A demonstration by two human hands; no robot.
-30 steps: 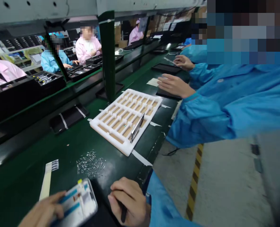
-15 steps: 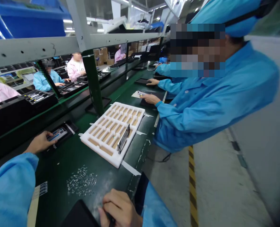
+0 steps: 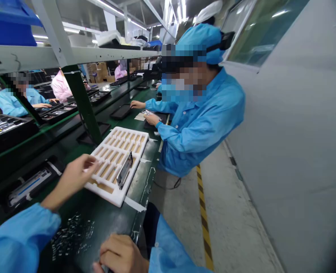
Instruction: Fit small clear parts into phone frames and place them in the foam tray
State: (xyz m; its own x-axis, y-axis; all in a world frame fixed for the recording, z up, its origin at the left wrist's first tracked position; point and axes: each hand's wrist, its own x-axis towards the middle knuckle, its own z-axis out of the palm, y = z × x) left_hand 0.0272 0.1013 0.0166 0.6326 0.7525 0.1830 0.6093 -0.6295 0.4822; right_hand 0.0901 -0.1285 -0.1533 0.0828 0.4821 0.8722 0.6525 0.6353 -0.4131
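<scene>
My left hand (image 3: 78, 176) hovers at the left edge of a white foam tray (image 3: 115, 201), its fingers bent, a gap showing between thumb and forefinger, nothing visible in them. One phone-like part (image 3: 125, 171) stands upright in a slot near the tray's right edge. Left of my arm, a phone-like part with a blue strip (image 3: 31, 185) lies in a black holder (image 3: 55, 163). My right hand (image 3: 122, 253) is closed at the bench's near edge; the dark thing in it is mostly hidden. Many tiny clear pieces (image 3: 71, 235) are scattered between my arms.
A co-worker in blue (image 3: 199, 117) sits beyond the tray, hands on parts and a black tray (image 3: 121, 112). A green post (image 3: 82, 102) rises beside the foam tray under a white rail (image 3: 99, 55). Black bins (image 3: 10, 129) line the left side. White tape (image 3: 135, 204) marks the bench edge.
My left hand has left the part in the black holder and moved right to the foam tray. My right hand remains closed near the bench edge. The view has turned right.
</scene>
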